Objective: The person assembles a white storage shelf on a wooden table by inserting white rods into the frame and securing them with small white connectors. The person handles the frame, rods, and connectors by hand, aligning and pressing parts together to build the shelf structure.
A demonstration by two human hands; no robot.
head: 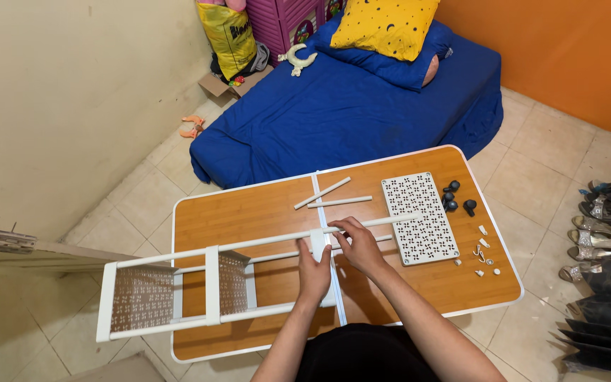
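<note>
I see my left hand (314, 272) pressed flat on a white plastic shelf frame (213, 279) on the smooth wooden bench (263, 212). My right hand (359, 244) pinches its thin white pole (277, 239).

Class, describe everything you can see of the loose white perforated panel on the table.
The perforated panel is a white rectangle, plastic by its look, pierced all over with a repeating cut-out pattern. It lies flat on the wooden table, right of the hands. A white rod of the rack crosses over it; black casters sit beside its far right corner.
</note>
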